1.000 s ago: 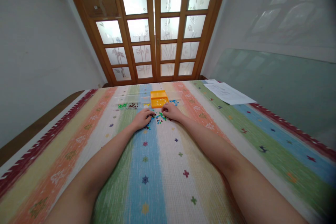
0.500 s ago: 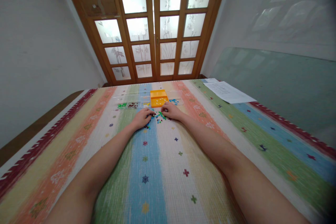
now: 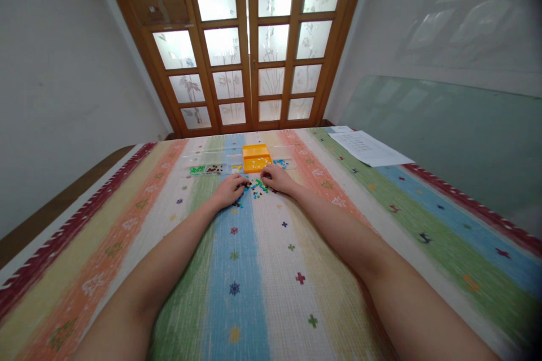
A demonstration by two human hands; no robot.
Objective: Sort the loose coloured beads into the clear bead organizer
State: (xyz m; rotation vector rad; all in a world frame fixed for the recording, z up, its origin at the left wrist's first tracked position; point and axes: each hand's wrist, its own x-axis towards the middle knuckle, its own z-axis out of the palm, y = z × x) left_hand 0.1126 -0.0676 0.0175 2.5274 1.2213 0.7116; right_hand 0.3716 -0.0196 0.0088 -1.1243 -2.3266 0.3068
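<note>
Left hand [image 3: 230, 190] curls at 9 o'clock of loose pieces [image 3: 259, 185], right hand [image 3: 276, 179] at 2, pinching unclear; orange box [image 3: 255, 152] at 12

White paper [image 3: 369, 149] on the striped tablecloth [image 3: 271, 287], wooden doors [image 3: 246, 82] with frosted panes [image 3: 222, 47] beyond.

From where I stand, the paper [image 3: 371, 149] on the cloth [image 3: 275, 282] bears short rows of dark marks, seemingly writing, too small to read. No other wording, number, brand or sign is legible to me.
</note>
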